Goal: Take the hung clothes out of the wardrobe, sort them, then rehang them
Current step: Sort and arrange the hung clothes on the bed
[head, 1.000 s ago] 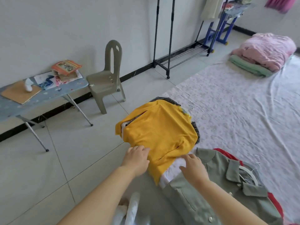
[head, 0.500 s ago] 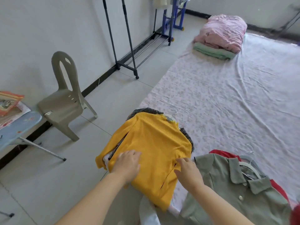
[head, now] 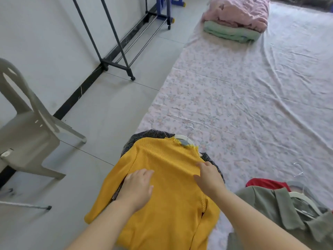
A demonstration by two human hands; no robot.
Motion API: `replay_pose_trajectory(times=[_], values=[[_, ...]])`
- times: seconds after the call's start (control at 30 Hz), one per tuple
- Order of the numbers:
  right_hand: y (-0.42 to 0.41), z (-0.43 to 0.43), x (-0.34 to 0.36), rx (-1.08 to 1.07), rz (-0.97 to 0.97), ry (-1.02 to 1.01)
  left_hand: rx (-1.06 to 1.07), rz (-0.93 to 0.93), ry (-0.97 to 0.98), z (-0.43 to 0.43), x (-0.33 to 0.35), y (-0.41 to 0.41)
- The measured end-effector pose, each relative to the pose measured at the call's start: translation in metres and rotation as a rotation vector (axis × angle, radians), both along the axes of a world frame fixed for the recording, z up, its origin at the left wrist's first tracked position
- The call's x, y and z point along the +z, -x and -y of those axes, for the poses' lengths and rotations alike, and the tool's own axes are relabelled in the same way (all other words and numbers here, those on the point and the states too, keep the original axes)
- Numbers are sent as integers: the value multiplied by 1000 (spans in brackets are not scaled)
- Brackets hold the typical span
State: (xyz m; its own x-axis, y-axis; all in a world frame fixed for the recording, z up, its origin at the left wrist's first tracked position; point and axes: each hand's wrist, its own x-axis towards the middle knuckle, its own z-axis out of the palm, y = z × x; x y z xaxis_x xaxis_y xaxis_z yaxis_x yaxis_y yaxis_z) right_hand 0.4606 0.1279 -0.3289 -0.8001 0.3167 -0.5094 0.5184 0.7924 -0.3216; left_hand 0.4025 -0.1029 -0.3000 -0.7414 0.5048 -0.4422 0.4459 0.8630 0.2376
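Observation:
A yellow knit sweater [head: 167, 170] on a white hanger [head: 185, 139] lies on top of a dark speckled garment [head: 149, 135] at the edge of the floral sheet [head: 234, 98]. My left hand [head: 138, 186] rests flat on the sweater's left side, fingers relaxed. My right hand [head: 209, 175] lies on its right shoulder with the fingers spread. To the right lies an olive green shirt [head: 270, 210] on a hanger, over a red garment [head: 264, 183].
A black clothes rack [head: 117, 49] stands by the wall beyond the grey tiled floor. A grey plastic chair [head: 30, 129] is at the left. Folded pink and green bedding [head: 236, 20] sits at the far end of the sheet.
The view has tilted down and shifted right. Both hands have slid further up the yellow sweater, the right one reaching its shoulder.

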Motion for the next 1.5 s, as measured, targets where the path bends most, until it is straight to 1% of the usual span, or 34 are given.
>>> replay_pose_trajectory(times=[0.1,0.33,0.53,0.67,0.8,1.0,1.1,1.27,1.33,1.5], values=[[36,-14,-33,-90,2,15,-7,27,-23,-9,-33,24],[108,-22,-97,-145,-44,-30,-11,65,-81,-6,-91,61],[123,-16,-125,-194,-72,-49,-15,87,-117,-5,-107,78],[117,-11,-122,-287,-177,-50,-32,68,-164,-9,-107,86],[105,-4,-100,-357,-305,-27,-45,27,-233,-21,-95,92],[67,18,-45,-314,-462,-23,-43,-58,-394,-34,-50,94],[43,33,-8,-322,-512,-15,-41,-65,-398,-32,-20,90],[4,56,63,-407,-605,18,-175,-98,-368,-17,32,69],[-13,66,93,-446,-641,10,-199,-109,-428,-10,54,58],[-65,86,157,-498,-682,-130,-243,-185,-680,-2,105,27]])
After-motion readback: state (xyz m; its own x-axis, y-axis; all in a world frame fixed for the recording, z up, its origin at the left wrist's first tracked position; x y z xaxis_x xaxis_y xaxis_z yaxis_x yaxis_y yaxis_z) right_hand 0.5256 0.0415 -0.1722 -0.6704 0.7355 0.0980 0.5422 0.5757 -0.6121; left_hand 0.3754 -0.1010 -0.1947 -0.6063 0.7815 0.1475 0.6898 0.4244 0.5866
